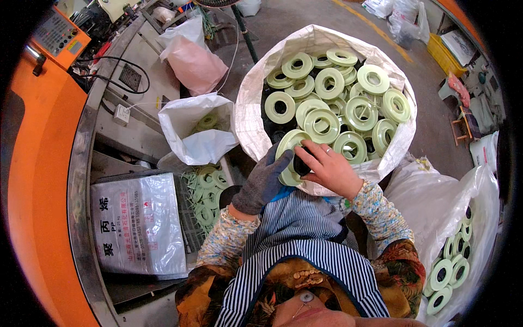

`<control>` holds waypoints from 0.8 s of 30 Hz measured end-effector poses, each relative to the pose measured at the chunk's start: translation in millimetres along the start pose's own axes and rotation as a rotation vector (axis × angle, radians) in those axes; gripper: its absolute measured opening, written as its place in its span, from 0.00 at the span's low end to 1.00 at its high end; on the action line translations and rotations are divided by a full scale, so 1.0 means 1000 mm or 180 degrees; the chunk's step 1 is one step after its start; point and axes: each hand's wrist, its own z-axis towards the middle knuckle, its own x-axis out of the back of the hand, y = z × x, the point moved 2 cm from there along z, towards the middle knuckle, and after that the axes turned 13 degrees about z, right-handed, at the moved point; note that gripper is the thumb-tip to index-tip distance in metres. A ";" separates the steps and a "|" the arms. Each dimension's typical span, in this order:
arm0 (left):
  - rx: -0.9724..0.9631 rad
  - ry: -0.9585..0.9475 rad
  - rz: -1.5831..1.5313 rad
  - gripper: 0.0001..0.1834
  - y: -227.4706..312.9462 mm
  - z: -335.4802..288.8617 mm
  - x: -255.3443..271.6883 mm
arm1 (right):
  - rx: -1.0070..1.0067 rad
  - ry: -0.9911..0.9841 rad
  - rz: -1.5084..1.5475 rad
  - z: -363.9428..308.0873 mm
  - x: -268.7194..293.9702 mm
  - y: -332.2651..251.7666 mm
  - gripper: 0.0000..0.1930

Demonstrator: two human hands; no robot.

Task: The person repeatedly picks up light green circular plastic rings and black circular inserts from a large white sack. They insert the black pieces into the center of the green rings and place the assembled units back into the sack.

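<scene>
My left hand (260,185), in a dark grey glove, grips the left edge of a pale green plastic ring (289,143) with a flanged rim. My bare right hand (333,170) holds the same ring from the right, its fingers bent over the edge and centre. A dark patch shows between the fingers; I cannot tell whether it is a black part or the ring's hole. Both hands are at the near side of a large white woven sack (251,109). Inside the sack lie several similar pale green rings (329,83), loosely heaped, with dark gaps between them.
A smaller white sack (188,122) stands open at the left. Below it, more green rings and thin scraps (206,199) lie beside a printed silver-white bag (139,226). Clear plastic bagging (425,191) with rings is at right. An orange machine (46,131) borders the left.
</scene>
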 end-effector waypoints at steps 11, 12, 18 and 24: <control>0.0781 0.0813 -0.0971 0.27 0.015 0.001 -0.062 | -0.3066 0.1240 0.6156 -0.014 -0.075 0.024 0.23; 0.0809 0.0544 -0.1027 0.27 0.000 -0.007 -0.072 | -0.3028 0.1115 0.6630 -0.025 -0.078 0.032 0.22; 0.1358 0.0363 -0.1564 0.27 -0.076 -0.014 -0.090 | -0.1747 0.3059 0.7480 -0.077 -0.042 0.084 0.26; 0.1914 0.0831 -0.4007 0.28 -0.082 0.048 -0.085 | -0.1860 0.1949 0.4247 -0.067 0.013 0.078 0.36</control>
